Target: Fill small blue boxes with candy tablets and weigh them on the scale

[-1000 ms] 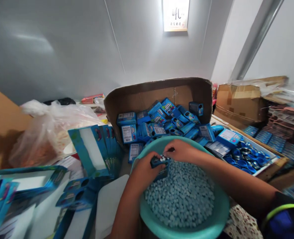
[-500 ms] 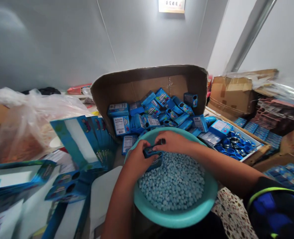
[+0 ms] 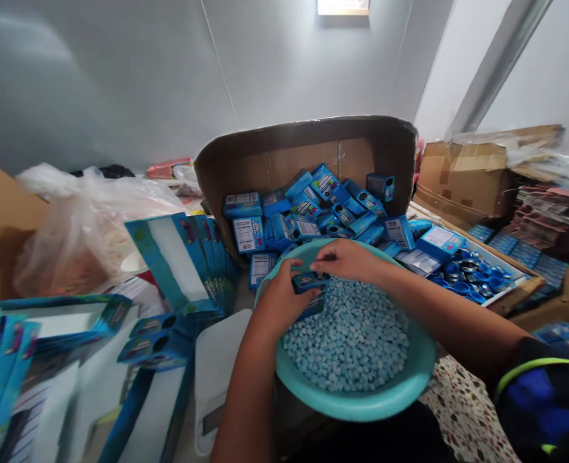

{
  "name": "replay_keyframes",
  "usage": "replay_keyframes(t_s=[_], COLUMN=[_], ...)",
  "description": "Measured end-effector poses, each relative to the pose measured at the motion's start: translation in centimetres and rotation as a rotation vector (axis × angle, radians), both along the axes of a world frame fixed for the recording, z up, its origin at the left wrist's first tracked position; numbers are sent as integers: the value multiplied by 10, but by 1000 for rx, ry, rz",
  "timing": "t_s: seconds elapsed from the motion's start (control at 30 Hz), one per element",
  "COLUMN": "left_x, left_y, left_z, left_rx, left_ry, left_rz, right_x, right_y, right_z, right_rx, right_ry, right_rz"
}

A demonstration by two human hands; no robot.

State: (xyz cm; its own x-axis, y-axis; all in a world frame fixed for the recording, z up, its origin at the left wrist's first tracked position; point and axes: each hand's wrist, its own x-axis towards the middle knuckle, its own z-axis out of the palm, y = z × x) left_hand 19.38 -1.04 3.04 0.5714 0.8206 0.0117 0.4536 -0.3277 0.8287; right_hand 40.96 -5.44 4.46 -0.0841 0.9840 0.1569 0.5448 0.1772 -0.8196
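My left hand (image 3: 284,292) is closed around a small blue printed candy box (image 3: 316,292), held tilted over the teal basin (image 3: 356,408). Small pale-blue candies (image 3: 356,341) fill much of the basin. At the box's upper end is my right hand (image 3: 344,260), its fingers curled together in a pinch; whatever they hold, if anything, is too small or hidden to make out. Just beyond the basin, a cardboard carton (image 3: 284,151) lies on its side with many blue candy boxes (image 3: 306,209) piled in its mouth.
Right of the carton stands a tray of shiny blue rings (image 3: 477,273), with cardboard boxes (image 3: 462,177) behind. On the left are flat blue display cartons (image 3: 178,263), two joined blue boxes (image 3: 159,341), a white scale (image 3: 219,366) and a clear plastic bag (image 3: 81,225).
The view has shifted, so everything sits further right and slightly higher. My right fingers have drawn back a little from the box top, and the dark piece at them shows less.
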Motion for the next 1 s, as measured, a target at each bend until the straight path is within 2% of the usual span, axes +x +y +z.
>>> replay_keyframes(t_s=[0.1, 0.2, 0.27, 0.33, 0.43, 0.53, 0.6, 0.67, 0.77, 0.83, 0.87, 0.93, 1.0], left_x=[3, 0, -13, -38, -86, -127, -143, -152, -160, -167, -171, -180, -187], left_y=[0, -8, -20, -37, -66, -74, -63, -47, -31, -30, -31, -34, -36], left_z=[-1, 6, 15, 24, 35, 36, 28, 14, -7, -18, -22, -30, -38], left_rx=[65, 171, 226, 268, 330, 278, 203, 136, 42, 74, 143, 349, 542], left_ry=[-61, -164, -227, -299, -366, -321, -308, -284, -237, -334, -436, -635, -637], left_rz=[11, 93, 162, 237, 398, 470, 406, 324, 240, 245, 284, 441, 661], right_x=[2, 6, 10, 11, -1, -25, -39, -48, -49, -47, -45, -42, -40], right_y=[2, 2, 3, 8, 15, 9, 0, -8, -13, -11, -9, -6, -5], right_z=[2, 11, 16, 15, 1, -18, -27, -31, -30, -26, -24, -21, -19], right_rx=[17, 55, 47, -17, -216, -215, -165, -173, -233, -286, -316, -349, -358], right_ry=[28, 295, 447, 487, 261, -144, -288, -310, -350, -444, -500, -599, -655], right_rz=[-7, -79, -106, -115, 33, 309, 416, 444, 469, 503, 527, 576, 608])
